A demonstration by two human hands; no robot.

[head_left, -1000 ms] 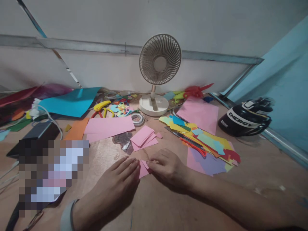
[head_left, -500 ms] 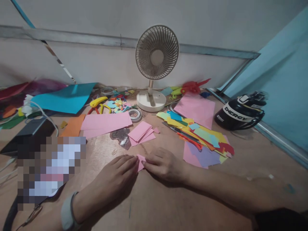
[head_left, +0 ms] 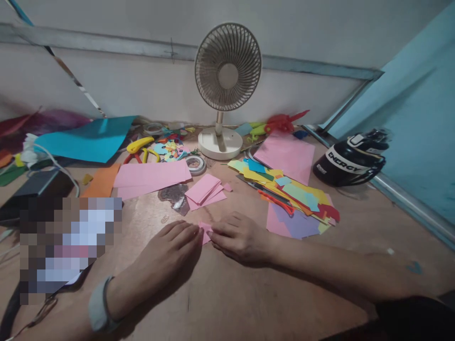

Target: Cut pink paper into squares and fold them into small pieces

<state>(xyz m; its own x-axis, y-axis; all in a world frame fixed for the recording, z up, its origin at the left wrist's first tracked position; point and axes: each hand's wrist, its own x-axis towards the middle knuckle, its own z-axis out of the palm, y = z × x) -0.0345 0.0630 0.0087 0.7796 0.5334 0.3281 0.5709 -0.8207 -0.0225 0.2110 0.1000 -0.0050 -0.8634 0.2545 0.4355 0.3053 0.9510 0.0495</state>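
A small piece of pink paper (head_left: 205,236) lies low over the wooden table, partly covered by fingers on both sides. My left hand (head_left: 174,248), with a grey band on its wrist, holds the paper's left side with its fingers together. From the right, my right hand (head_left: 243,239) pinches the opposite side between thumb and fingers. Just beyond the hands sits a stack of folded pink paper (head_left: 203,189), with a tiny pink scrap beside it. A dark, crumpled piece (head_left: 175,199) with a white patch rests left of that stack.
A white fan (head_left: 227,76) stands at the back. To the right are paper scraps (head_left: 302,192), an orange-handled cutter (head_left: 277,202) and a black jug (head_left: 350,161). Pink strips (head_left: 152,177), a tape roll (head_left: 195,165), yellow-handled pliers (head_left: 140,145) and a blurred-out device (head_left: 74,246) lie left.
The whole view has shifted slightly, so things appear a little further left and higher. Both hands stay on the small pink paper, whose visible part looks slightly different between the fingers.
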